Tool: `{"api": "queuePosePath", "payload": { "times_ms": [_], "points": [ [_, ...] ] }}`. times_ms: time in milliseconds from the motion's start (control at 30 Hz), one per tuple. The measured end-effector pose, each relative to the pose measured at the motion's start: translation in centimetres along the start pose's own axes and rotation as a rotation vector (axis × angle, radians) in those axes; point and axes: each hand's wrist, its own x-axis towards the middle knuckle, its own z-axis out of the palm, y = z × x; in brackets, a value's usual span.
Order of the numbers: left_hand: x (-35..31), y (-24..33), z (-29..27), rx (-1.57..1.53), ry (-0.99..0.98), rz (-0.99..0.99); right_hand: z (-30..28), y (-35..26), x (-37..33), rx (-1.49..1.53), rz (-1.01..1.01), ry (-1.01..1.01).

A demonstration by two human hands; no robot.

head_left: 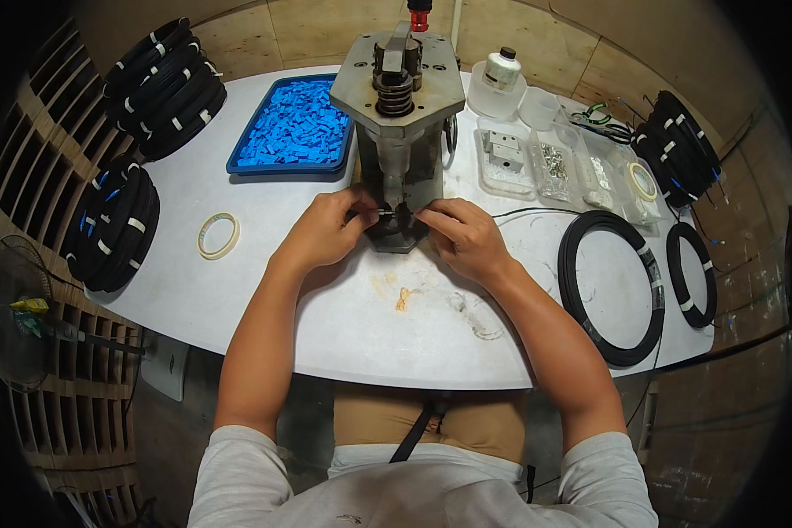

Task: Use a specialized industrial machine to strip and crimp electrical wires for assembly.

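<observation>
A white table [264, 308] with a rounded front edge carries everything, its smooth top scuffed and stained near the middle. At its centre stands a grey metal press [399, 132], with a flat angular top plate, a dark coiled spring and a red knob at the back. Bundles of black cable [163, 84], bound with white bands, lie stacked at the far left, with more at the left edge [114, 224] and far right [678, 145]. Two open black cable coils [612, 286] lie flat on the right. A blue rectangular tray [295, 128] beside the press is heaped with small blue plastic pieces. Clear plastic boxes [554, 167] of small metal parts sit to the right of the press, behind them a white bottle [502, 69] with a dark cap. A pale tape ring [218, 236] lies on the left.

At the foot of the press, the left hand [326, 231] and right hand [462, 236] pinch a small thin piece [387, 212] between their fingertips from either side; what it is made of cannot be told.
</observation>
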Motion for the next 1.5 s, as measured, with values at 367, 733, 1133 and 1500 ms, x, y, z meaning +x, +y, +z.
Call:
{"api": "queuePosePath", "payload": {
  "times_ms": [367, 733, 1133, 1500],
  "points": [
    [0.1, 0.0, 0.0, -0.015, -0.011, -0.019, -0.2, -0.1, 0.0, -0.016, -0.01, -0.025],
    [0.0, 0.0, -0.1, -0.017, -0.016, -0.025, -0.2, -0.3, -0.1, -0.044, 0.008, -0.029],
    [0.1, -0.8, 0.1, -0.061, 0.004, 0.002, -0.4, -0.3, 0.0, -0.007, 0.021, -0.059],
    [0.1, -0.6, 0.1, -0.041, -0.008, -0.013, -0.3, -0.4, 0.1, -0.009, 0.019, -0.058]
  ]
}}
